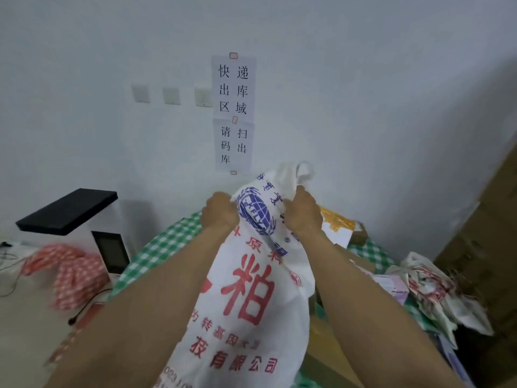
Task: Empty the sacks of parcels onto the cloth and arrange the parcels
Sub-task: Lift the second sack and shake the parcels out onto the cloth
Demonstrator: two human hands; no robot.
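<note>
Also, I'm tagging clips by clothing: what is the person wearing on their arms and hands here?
The left hand and right hand are ungloved, with no ring, watch or band visible. The left arm and right arm are bare to the frame's edge, no sleeve in view.

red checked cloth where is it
The red checked cloth lies bunched at the left of the head view, by the black-topped device, just left of the green checked cloth.

The sack (251, 275) is white, with big red characters and a blue globe emblem. The cloth (162, 247) has a green and white check. A fabric (72, 273) at the left shows a red and white check. The device (67, 211) is white with a black top. The cardboard (481, 247) is brown.
</note>
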